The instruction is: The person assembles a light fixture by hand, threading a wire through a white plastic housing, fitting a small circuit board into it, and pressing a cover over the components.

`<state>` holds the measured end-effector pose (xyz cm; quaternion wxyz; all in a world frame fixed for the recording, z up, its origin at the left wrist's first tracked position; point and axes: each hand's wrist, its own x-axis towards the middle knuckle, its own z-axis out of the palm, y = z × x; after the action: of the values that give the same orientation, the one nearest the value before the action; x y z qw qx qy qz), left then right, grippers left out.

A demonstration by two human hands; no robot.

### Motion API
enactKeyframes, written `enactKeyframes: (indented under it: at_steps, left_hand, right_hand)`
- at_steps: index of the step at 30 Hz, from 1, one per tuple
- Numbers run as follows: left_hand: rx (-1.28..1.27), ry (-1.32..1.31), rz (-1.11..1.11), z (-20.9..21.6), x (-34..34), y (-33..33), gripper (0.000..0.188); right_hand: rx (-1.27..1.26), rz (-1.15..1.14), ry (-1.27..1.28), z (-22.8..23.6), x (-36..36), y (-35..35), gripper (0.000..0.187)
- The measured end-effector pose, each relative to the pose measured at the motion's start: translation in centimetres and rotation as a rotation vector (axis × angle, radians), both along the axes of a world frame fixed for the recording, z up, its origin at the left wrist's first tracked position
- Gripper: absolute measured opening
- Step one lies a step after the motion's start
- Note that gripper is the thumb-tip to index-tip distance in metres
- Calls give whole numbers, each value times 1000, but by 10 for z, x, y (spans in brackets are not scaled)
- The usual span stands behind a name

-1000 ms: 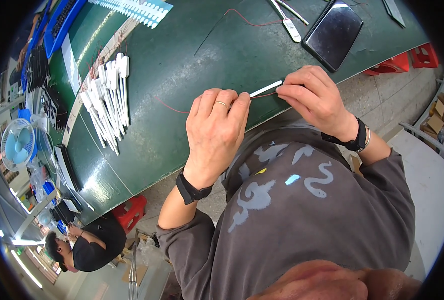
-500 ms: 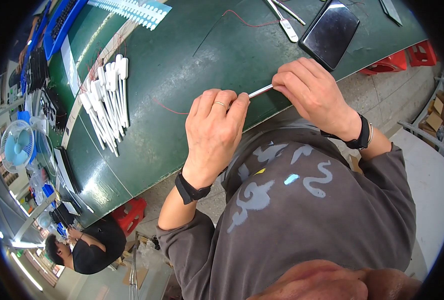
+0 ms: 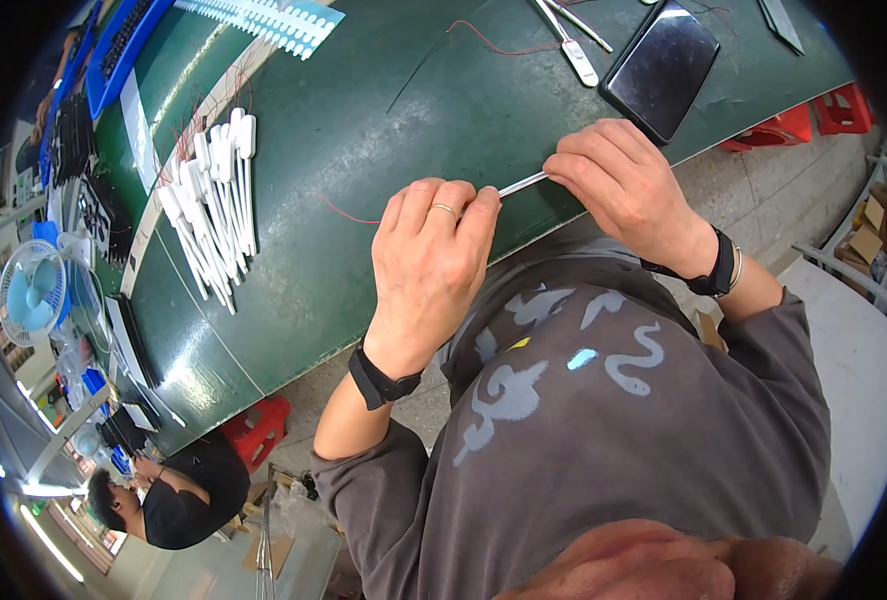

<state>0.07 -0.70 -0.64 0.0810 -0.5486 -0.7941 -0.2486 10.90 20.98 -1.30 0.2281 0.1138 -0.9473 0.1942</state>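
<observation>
Green and scuffed, the tabletop (image 3: 334,110) carries the work, and close to its near edge a slim white rod (image 3: 522,185) is stretched between two bare hands. The left hand (image 3: 429,262) has its fingers curled together over the rod's left part, hiding that end; a ring (image 3: 444,208) circles one of them. The right hand (image 3: 614,175) has its fingertips pinched together on the rod's right end. A thin red wire (image 3: 352,216) trails from the left hand's far side toward the tabletop's left part. Whether the rod touches the surface, I cannot tell.

Just beyond the right hand, a black phone (image 3: 664,70) lies near the near edge. Beside it is a white paddle-ended stick (image 3: 580,62), with another fine red wire (image 3: 499,47) running off leftward. Toward the tabletop's left end sits a fanned pile of white sticks (image 3: 219,195), their broad heads pointing to the far edge among loose red wires. Past that pile, by the far edge, are a pale blue scalloped strip (image 3: 264,22) and a blue tray (image 3: 124,60). Red stools (image 3: 261,432) stand below the near edge.
</observation>
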Motion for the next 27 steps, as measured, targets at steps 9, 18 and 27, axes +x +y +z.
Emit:
enactKeyframes:
  at_steps: [9,18,27]
  left_hand:
    - [-3,-1,-6,0,0,-1,18]
    - [66,-10,-7,7,6,17,17]
    - [82,-100,0,-8,10,30,19]
  right_hand:
    - [14,39,63,-7,8,6,30]
    - [26,83,60,-5,5,11,27]
    - [-98,50,45,-10,6,10,25]
